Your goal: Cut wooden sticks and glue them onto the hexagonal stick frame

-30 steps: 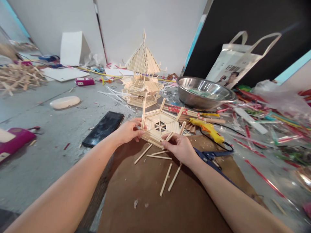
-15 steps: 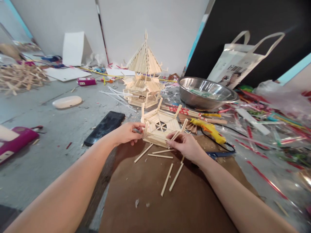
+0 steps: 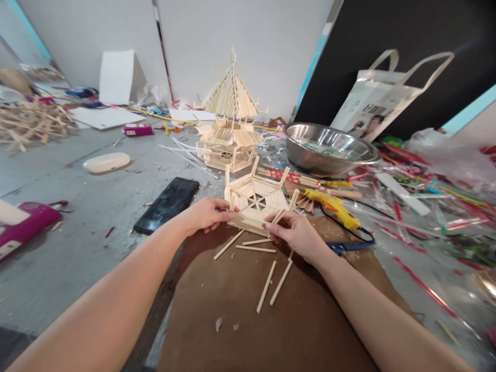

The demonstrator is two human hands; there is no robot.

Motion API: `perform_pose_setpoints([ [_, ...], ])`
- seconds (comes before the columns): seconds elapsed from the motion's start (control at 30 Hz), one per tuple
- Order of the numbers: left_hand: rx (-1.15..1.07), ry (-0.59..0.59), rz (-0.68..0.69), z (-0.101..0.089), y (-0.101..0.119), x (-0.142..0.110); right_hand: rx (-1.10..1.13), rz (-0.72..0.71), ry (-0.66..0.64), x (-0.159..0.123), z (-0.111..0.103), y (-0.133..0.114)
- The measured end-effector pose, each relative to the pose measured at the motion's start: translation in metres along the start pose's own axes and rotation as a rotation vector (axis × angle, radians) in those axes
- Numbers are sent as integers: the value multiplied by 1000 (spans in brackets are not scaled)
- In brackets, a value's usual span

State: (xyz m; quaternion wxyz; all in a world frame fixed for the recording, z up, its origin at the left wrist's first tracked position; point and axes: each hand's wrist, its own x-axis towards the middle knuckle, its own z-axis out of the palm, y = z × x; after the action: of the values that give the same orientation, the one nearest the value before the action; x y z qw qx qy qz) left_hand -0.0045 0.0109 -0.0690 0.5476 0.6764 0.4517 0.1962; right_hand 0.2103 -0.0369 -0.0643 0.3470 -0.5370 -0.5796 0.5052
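A hexagonal frame of wooden sticks (image 3: 256,199) with upright posts rests at the far edge of a brown cardboard sheet (image 3: 271,320). My left hand (image 3: 207,214) grips its left corner with fingers closed round a post. My right hand (image 3: 296,232) pinches the near right edge of the frame, touching a slanted stick there. Several loose wooden sticks (image 3: 267,276) lie on the cardboard just below both hands.
A finished stick pagoda (image 3: 230,124) stands behind the frame. A black phone (image 3: 167,204) lies left, a yellow glue gun (image 3: 335,206) and blue scissors (image 3: 346,247) right, a steel bowl (image 3: 329,147) and white bag (image 3: 382,101) beyond. Coloured wrappers cover the right side; a stick pile (image 3: 29,121) is far left.
The frame was lowered slightly and settled onto the cardboard edge. My left fingers shifted further round the left post; my right hand stayed pinched on the right edge.
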Motion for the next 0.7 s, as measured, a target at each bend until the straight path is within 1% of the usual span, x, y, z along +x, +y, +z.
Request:
perform_pose_setpoints([
  [0.17, 0, -24, 13, -1, -1, -1, 8, 6, 40, 0, 3, 0],
  [0.3, -52, -56, -15, -7, -1, -4, 18, 14, 78, 0, 6, 0],
  [0.4, -97, -4, -17, -12, -1, -5, 18, 9, 72, 0, 7, 2],
  [0.47, -90, 16, -11, -14, -1, -5, 0, 11, 57, 0, 6, 2],
  [0.57, -63, -19, -7, -14, 0, -6, -39, 13, 51, 0, 6, 3],
  [0.7, -112, -41, -13, -12, 2, -7, -60, 14, 43, 0, 6, 1],
])
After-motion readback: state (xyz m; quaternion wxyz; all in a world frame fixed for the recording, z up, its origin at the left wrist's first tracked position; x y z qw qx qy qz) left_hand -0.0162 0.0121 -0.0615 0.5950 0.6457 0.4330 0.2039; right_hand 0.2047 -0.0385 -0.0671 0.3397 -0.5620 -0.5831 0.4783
